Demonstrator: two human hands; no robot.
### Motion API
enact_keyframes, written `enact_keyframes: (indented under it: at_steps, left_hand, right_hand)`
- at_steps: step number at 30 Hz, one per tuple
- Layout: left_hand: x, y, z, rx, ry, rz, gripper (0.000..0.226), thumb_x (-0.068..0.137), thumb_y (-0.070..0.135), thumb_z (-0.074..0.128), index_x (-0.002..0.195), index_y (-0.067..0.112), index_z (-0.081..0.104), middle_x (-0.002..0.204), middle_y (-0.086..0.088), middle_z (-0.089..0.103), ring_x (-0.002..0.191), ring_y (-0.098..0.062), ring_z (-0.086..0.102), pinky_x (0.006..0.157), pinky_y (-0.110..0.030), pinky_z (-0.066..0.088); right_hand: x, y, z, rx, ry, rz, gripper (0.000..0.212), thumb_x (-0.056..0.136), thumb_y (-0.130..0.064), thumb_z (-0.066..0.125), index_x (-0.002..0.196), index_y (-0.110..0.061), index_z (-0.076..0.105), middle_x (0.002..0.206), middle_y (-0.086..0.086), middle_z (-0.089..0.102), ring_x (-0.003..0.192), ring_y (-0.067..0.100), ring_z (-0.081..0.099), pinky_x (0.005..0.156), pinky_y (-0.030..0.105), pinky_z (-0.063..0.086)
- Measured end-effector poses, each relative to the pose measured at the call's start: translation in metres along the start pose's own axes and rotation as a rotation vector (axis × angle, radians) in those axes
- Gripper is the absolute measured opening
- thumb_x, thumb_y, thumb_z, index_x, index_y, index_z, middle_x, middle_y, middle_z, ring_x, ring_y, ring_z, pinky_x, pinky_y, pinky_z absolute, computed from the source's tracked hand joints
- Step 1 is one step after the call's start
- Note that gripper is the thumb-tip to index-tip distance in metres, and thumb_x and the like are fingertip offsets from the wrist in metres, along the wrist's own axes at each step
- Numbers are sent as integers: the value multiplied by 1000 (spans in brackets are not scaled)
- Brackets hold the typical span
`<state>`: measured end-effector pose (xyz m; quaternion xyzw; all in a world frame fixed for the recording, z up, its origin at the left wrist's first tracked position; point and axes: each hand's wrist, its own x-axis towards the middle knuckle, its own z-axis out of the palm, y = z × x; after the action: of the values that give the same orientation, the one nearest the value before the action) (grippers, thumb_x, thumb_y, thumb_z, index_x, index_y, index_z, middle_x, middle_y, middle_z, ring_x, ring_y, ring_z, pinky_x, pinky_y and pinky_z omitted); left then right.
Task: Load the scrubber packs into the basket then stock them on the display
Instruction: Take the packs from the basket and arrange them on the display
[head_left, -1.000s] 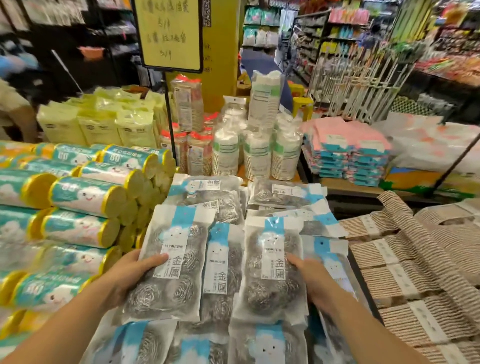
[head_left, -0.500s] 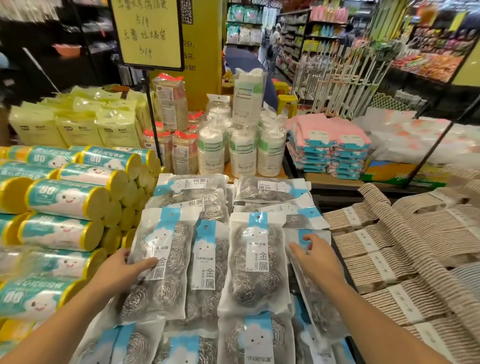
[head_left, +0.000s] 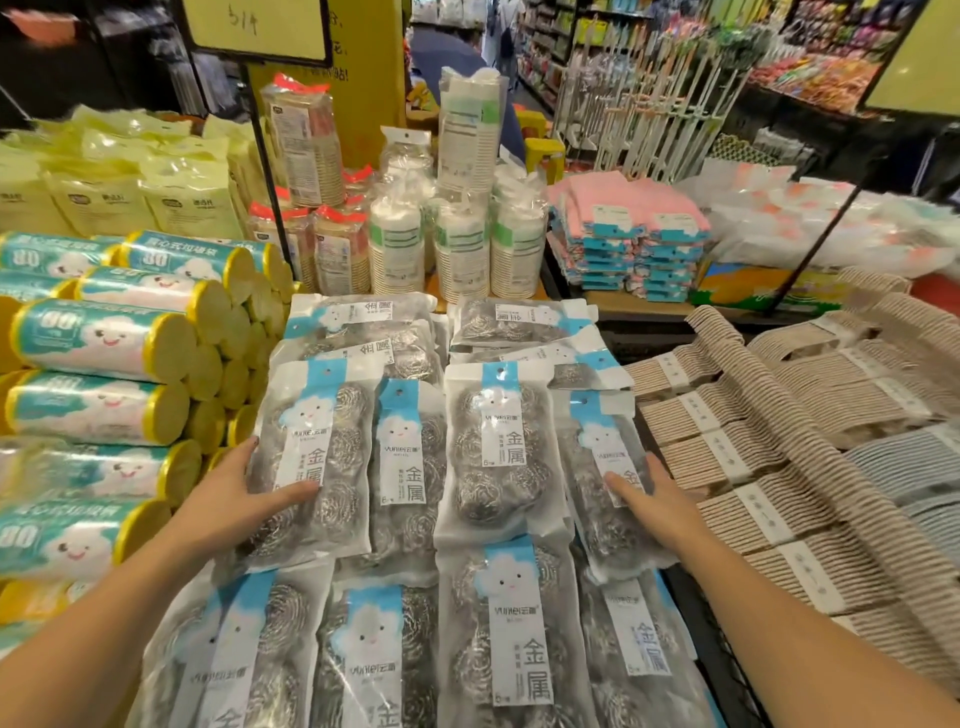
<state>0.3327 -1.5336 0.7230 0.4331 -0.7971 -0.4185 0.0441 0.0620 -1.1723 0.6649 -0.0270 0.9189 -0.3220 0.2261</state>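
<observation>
Several clear packs of steel-wool scrubbers with blue cloud labels lie in rows on the display in front of me. My left hand (head_left: 236, 501) grips the lower left edge of the leftmost scrubber pack (head_left: 311, 457) in the middle row, thumb on top. My right hand (head_left: 652, 499) rests flat with fingers apart on the rightmost scrubber pack (head_left: 605, 467) of that row. Two more packs (head_left: 488, 447) lie between them. No basket is in view.
Stacked yellow-capped bag rolls (head_left: 104, 343) border the left. Bundles of beige hangers (head_left: 779, 467) lie to the right across a dark gap. Paper cup stacks (head_left: 462, 244), pink cloth packs (head_left: 634, 234) and a sign post (head_left: 267, 197) stand behind.
The view has tilted down and closer to the display. My right hand slid from the middle pack outward onto the rightmost pack. My left hand keeps its hold on the left pack.
</observation>
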Motion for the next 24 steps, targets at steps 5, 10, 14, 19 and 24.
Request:
enact_keyframes:
  at_steps: [5, 10, 14, 19, 24]
  left_hand:
    - [-3, 0, -1, 22, -27, 52, 105, 73, 42, 82, 155, 9, 24, 153, -6, 41, 133, -28, 46, 108, -40, 36]
    - [-23, 1, -14, 61, 5, 93, 106, 69, 50, 84, 152, 11, 31, 151, -9, 45, 132, -28, 48, 106, -40, 38]
    - [-56, -2, -36, 101, 73, 114, 113, 66, 61, 77, 155, 12, 26, 159, -10, 33, 142, -28, 37, 112, -43, 33]
    - [-120, -15, -58, 36, 226, 52, 101, 75, 55, 77, 155, 22, 25, 161, -5, 28, 145, -27, 32, 113, -44, 32]
    - [-209, -51, -83, 56, 384, -40, 98, 75, 56, 76, 154, 24, 27, 159, -3, 32, 143, -25, 35, 113, -43, 36]
  right_hand:
    - [-16, -19, 10, -19, 5, -75, 90, 92, -44, 65, 160, -27, 9, 157, 3, 40, 133, 28, 49, 100, 37, 43]
    - [-26, -13, 1, -133, 3, -89, 100, 81, -60, 68, 159, -28, 13, 159, 8, 37, 143, 31, 38, 109, 44, 41]
    - [-42, -31, -12, -220, 69, -209, 89, 85, -58, 66, 157, -21, 26, 157, 10, 39, 145, 31, 34, 112, 46, 35]
    - [-77, -99, -8, -156, 124, -494, 76, 90, -57, 61, 152, -20, 36, 155, 11, 39, 139, 31, 42, 110, 48, 39]
    - [-155, -171, 55, -109, -57, -876, 71, 89, -51, 65, 148, -23, 39, 151, 7, 43, 136, 27, 45, 107, 48, 43]
